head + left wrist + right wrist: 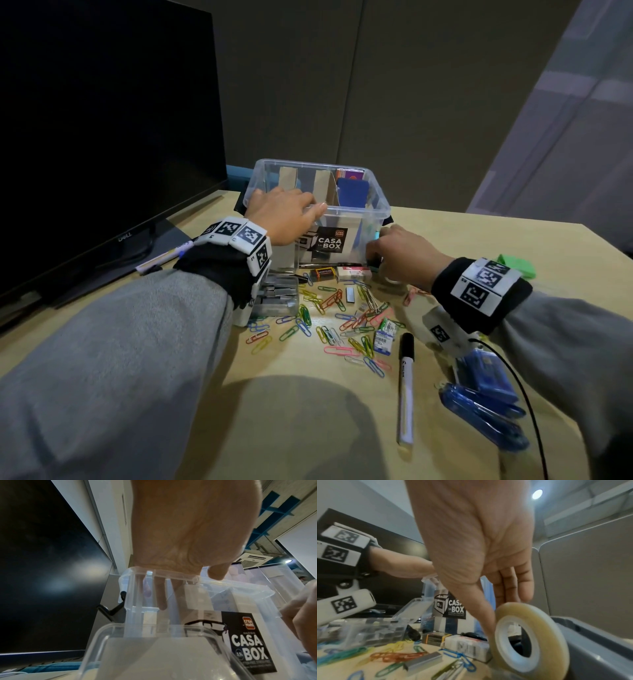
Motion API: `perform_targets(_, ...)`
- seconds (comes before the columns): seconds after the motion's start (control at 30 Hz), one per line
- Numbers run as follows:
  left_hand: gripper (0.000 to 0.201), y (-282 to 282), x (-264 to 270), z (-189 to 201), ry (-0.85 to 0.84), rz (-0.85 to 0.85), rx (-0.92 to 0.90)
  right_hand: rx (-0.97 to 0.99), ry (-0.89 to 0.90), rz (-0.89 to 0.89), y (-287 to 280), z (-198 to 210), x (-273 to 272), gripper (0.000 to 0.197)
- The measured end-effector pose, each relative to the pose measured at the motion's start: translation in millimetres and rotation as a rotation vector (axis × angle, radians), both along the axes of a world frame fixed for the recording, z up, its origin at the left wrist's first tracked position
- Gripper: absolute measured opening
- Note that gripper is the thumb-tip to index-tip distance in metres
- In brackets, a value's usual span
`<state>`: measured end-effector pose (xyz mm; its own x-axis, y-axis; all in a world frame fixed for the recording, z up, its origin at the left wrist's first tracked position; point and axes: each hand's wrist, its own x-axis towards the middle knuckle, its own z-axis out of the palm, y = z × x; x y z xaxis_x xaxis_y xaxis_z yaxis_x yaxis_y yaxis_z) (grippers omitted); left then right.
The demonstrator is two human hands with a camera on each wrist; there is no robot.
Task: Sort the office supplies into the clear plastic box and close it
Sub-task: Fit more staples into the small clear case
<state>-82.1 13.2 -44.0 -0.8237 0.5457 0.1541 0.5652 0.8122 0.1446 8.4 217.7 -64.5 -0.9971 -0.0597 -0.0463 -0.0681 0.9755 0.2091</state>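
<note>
The clear plastic box (371,192) with a "CASA BOX" label stands open at the back of the desk, with cardboard dividers and blue items inside. My left hand (301,209) grips its near left rim (223,586); the fingers (161,595) hook inside and the thumb stays outside. My right hand (376,263) is low at the box's near right corner. It pinches a roll of clear tape (554,639), on edge at the desk, between thumb (481,608) and fingers. In the head view the hand hides most of the tape roll (392,281).
Several coloured paper clips (329,325) lie scattered in front of the box, with a staple strip (350,294), an eraser (352,273) and a battery (322,274). A small clear staple case (274,298) sits under my left wrist. A marker (406,387), blue items (486,394) and a monitor (102,137) surround them.
</note>
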Motion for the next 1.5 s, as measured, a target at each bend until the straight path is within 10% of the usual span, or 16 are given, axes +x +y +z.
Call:
perform_targets(0.73, 0.048, 0, 1, -1, 0.019, 0.002, 0.008, -0.002, 0.09, 0.033, 4, -1, 11, 0.019)
perform_targets(1.3, 0.047, 1, 1, 0, -0.002, 0.0, 0.025, 0.087, -0.276, 0.019, -6, 0, 21, 0.019)
perform_targets(1.5, 0.035, 19, 41, 7, 0.19, -0.258, 0.138, 0.075, -0.254, 0.009, -7, -10, 20, 0.02)
